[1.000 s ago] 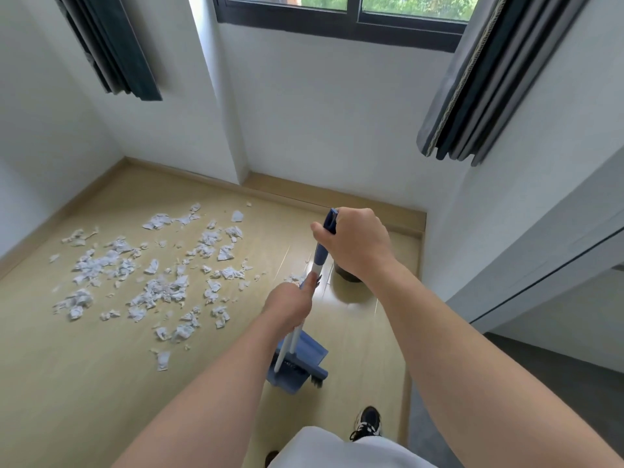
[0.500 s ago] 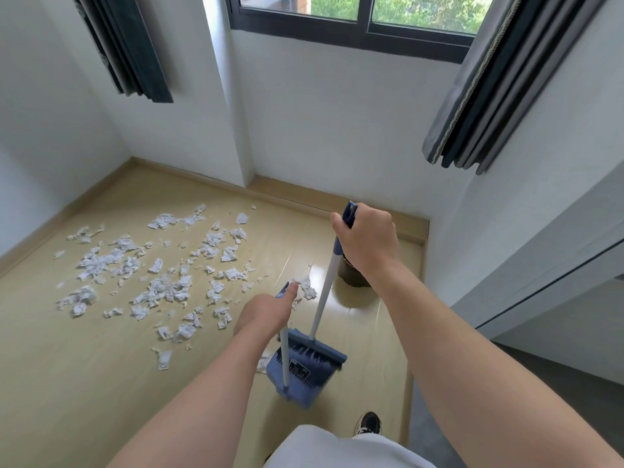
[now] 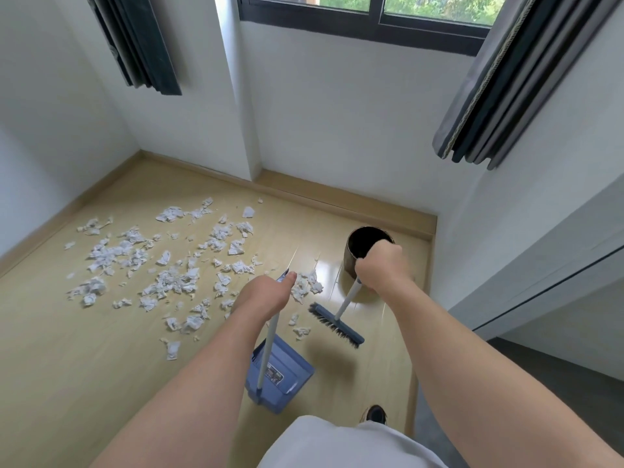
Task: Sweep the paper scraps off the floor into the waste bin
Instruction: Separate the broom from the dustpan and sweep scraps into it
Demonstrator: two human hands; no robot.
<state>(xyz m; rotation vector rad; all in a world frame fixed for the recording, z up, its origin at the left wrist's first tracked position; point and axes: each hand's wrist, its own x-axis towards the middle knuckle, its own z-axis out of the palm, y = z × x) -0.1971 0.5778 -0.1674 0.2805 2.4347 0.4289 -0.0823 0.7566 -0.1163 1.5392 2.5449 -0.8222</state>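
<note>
Dustpan (image 3: 282,373) label unreadable. Left hand (image 3: 265,295) clamped on its upright handle; right hand (image 3: 383,266) clamped on broom (image 3: 336,324), head angled near-right. Paper scraps (image 3: 162,265) floor-left; waste bin (image 3: 363,248) far corner.

Person, head-camera view. Both forearms bare to the lower frame edge; no sleeves, watch, rings or gloves visible on left hand (image 3: 266,295) or right hand (image 3: 383,268). White garment (image 3: 347,444) at near centre. One dark shoe (image 3: 375,414) with pale trim, partly hidden.
</note>
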